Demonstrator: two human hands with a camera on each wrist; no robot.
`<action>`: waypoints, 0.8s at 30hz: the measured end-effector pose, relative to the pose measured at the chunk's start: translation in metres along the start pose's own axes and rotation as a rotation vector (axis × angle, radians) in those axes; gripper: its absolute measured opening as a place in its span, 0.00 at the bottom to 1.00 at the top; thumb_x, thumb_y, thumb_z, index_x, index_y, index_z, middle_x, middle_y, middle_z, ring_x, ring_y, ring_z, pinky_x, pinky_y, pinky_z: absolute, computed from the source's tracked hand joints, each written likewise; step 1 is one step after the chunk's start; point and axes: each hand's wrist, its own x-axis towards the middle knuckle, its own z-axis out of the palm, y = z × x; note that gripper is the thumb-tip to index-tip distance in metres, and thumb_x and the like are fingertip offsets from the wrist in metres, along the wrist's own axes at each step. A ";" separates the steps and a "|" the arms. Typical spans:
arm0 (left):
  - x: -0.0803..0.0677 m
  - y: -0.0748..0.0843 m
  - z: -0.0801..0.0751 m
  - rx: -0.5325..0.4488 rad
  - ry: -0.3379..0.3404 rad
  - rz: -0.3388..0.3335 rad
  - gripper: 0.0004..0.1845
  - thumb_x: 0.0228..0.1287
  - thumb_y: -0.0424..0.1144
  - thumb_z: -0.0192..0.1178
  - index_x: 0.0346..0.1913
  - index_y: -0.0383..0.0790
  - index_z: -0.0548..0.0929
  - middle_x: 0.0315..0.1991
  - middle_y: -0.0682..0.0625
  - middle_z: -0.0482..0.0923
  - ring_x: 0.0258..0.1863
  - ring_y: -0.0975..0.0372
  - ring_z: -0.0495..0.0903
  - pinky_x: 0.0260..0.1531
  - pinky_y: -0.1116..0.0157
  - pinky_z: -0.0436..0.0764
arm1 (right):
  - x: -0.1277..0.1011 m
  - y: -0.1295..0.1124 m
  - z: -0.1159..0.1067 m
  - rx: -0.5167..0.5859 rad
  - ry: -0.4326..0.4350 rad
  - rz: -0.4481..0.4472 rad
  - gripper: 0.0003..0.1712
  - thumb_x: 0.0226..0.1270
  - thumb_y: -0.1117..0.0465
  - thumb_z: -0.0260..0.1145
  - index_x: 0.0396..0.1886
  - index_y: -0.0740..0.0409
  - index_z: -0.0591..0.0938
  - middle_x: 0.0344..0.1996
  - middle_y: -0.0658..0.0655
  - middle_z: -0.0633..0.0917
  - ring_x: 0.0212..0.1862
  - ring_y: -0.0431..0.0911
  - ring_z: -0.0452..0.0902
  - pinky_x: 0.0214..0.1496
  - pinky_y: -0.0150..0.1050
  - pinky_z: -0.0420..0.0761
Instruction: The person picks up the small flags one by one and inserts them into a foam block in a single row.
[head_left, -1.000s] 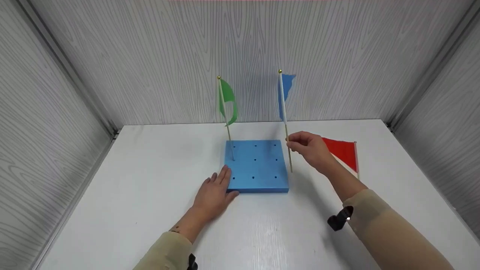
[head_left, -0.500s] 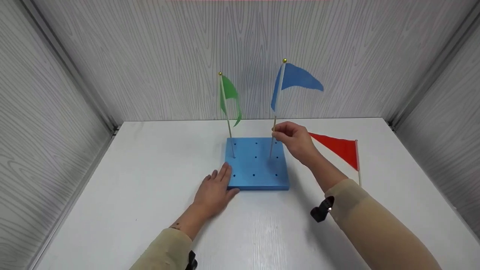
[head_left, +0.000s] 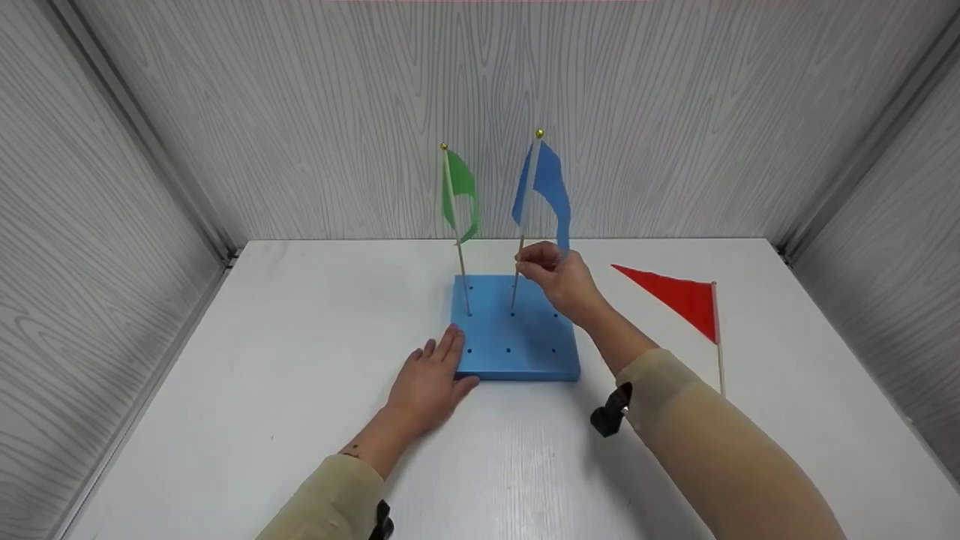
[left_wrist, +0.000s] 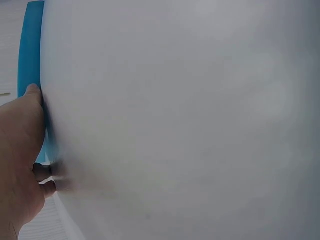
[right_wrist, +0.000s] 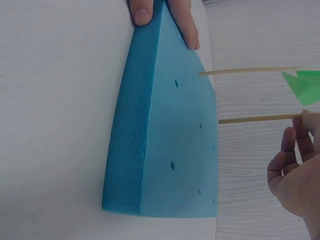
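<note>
A square blue foam board with rows of small holes lies on the white table. A green flag on a thin stick stands upright in a left-side hole. My right hand pinches the stick of a blue flag between thumb and fingers, holding it slightly tilted over the board. In the right wrist view the tip of this stick appears just off the board's surface, close to the middle hole. My left hand rests on the board's left edge, fingers straight, thumb against the front side.
To the right of the board a red flag lies flat on the table, its stick running toward the front. Grey wood-grain panels enclose the table at the back and both sides.
My right hand has carried the blue flag leftward from beyond the board's right edge to above its middle. The left hand has stayed on the board.
</note>
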 end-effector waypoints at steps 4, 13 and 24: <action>-0.002 0.001 0.001 -0.011 0.002 -0.002 0.44 0.81 0.61 0.54 0.85 0.36 0.55 0.85 0.42 0.51 0.78 0.40 0.64 0.75 0.42 0.64 | 0.001 0.004 0.007 0.006 0.005 -0.004 0.09 0.80 0.64 0.67 0.53 0.62 0.87 0.48 0.58 0.88 0.56 0.55 0.84 0.64 0.46 0.82; -0.003 0.000 0.003 -0.014 0.001 -0.014 0.45 0.80 0.61 0.55 0.85 0.36 0.55 0.85 0.42 0.51 0.78 0.40 0.64 0.75 0.43 0.65 | 0.002 0.011 0.013 -0.009 0.001 0.018 0.10 0.81 0.63 0.65 0.54 0.59 0.86 0.48 0.58 0.86 0.57 0.60 0.82 0.65 0.48 0.82; -0.003 0.001 0.008 -0.033 -0.002 -0.014 0.45 0.80 0.61 0.55 0.85 0.36 0.56 0.85 0.43 0.52 0.78 0.39 0.63 0.75 0.42 0.65 | 0.002 0.022 0.011 -0.022 0.015 0.073 0.10 0.81 0.62 0.66 0.55 0.57 0.86 0.49 0.58 0.86 0.52 0.53 0.81 0.67 0.54 0.80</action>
